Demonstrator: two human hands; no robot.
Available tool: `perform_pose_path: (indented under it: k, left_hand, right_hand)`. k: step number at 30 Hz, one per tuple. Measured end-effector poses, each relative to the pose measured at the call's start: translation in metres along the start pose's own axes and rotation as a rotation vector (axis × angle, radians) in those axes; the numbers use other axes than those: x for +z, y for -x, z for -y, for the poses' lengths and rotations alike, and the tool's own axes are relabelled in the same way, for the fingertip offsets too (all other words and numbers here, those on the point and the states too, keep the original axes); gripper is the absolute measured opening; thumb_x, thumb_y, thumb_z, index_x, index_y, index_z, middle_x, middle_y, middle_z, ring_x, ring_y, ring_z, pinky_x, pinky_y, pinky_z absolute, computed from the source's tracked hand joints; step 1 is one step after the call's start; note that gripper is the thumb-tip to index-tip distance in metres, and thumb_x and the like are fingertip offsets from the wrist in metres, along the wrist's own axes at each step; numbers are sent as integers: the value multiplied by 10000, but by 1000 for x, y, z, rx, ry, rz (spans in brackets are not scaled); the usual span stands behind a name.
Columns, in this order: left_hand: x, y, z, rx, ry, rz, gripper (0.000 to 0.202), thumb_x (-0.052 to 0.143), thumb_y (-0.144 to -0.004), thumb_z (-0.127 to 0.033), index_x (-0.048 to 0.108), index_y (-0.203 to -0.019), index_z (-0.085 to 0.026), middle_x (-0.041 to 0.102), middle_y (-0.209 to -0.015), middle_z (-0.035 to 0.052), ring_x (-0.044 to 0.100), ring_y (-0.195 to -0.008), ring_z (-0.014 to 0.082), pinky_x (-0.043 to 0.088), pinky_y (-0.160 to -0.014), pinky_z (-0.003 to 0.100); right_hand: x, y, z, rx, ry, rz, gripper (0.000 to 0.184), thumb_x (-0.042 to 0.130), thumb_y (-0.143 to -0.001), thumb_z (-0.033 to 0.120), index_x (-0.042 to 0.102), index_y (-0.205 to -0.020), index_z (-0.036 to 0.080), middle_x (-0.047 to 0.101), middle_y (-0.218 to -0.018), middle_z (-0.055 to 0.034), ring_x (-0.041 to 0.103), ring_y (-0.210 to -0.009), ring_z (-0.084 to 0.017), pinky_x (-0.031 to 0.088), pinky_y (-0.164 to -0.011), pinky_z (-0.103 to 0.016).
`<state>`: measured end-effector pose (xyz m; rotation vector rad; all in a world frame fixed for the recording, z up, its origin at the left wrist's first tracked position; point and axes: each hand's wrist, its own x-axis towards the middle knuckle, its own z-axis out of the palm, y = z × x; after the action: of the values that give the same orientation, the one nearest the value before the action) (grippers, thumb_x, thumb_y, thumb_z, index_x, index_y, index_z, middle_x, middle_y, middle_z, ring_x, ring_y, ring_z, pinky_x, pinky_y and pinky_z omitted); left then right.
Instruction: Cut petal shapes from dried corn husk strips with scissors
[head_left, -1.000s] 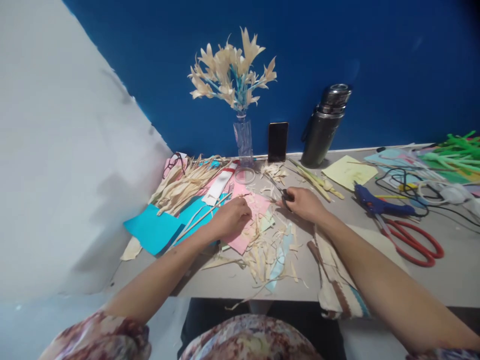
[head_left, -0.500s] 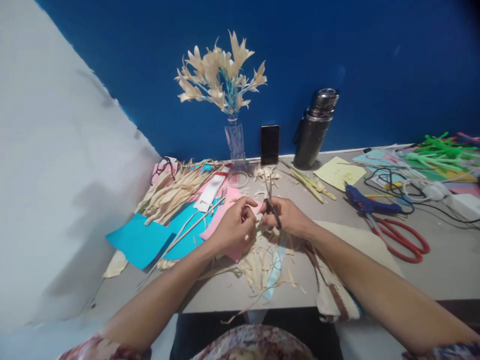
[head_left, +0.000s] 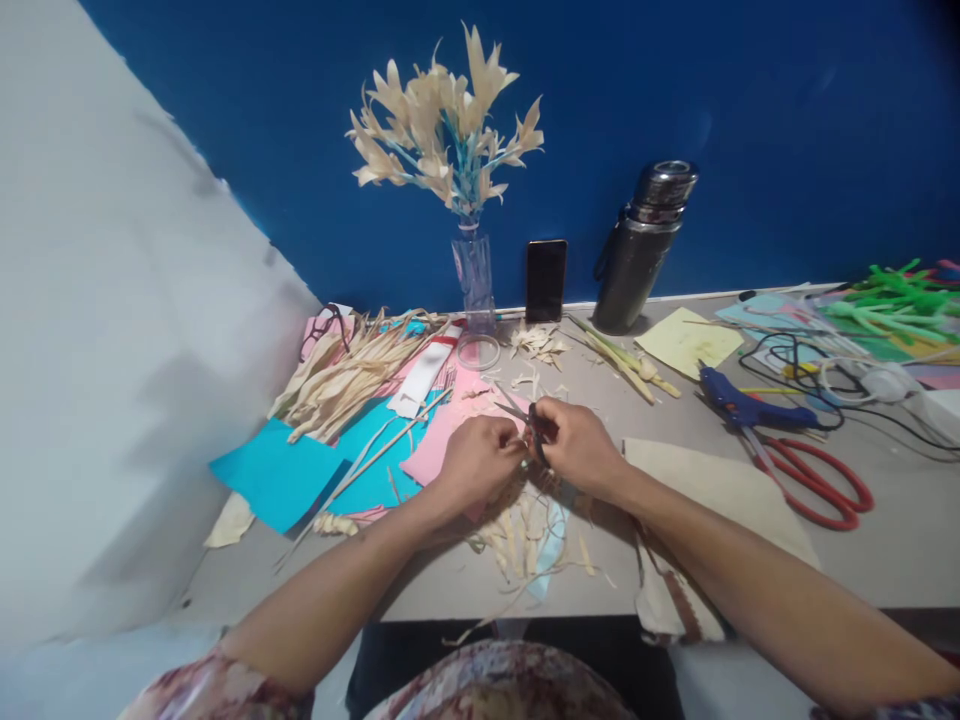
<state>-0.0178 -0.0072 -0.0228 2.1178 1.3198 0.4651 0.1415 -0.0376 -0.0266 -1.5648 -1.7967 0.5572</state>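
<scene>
My right hand grips a small pair of scissors with dark handles. Their slim blades are parted and point to the left, above my left hand's fingertips. My left hand is closed, its fingers pinched together right beside the scissors; what it holds is too small and hidden to make out. Under both hands lie pale dried husk scraps and a light blue strip. Pink paper spreads beside my left hand.
Behind the hands stand a clear bottle of husk flowers, a phone and a flask. To the right lie a blue glue gun, red-handled scissors and cables. Dried husks and blue paper are at left.
My hands have come together, and my left fingers have closed into a pinch. The scissors have turned from pointing away to pointing left. The view has shifted slightly.
</scene>
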Motion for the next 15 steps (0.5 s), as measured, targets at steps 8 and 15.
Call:
perform_pose_path:
  k: [8, 15]
  left_hand:
    - [-14, -1, 6, 11, 134, -25, 198, 424, -740, -188, 593, -637, -180, 599, -602, 12, 537, -590, 153, 345, -551, 256]
    - [-6, 3, 6, 61, 169, -35, 250, 430, -788, -236, 510, -557, -180, 499, -503, -17, 472, -532, 125, 328, -540, 244]
  right_hand:
    - [-7, -1, 0, 67, -169, -27, 87, 558, -651, 159, 592, -722, 197, 610, -642, 20, 502, -572, -134, 330, -534, -227]
    - [-4, -2, -1, 70, -271, 4, 73, 582, -671, 199, 581, -743, 192, 616, -664, 22, 528, -587, -132, 384, -555, -226]
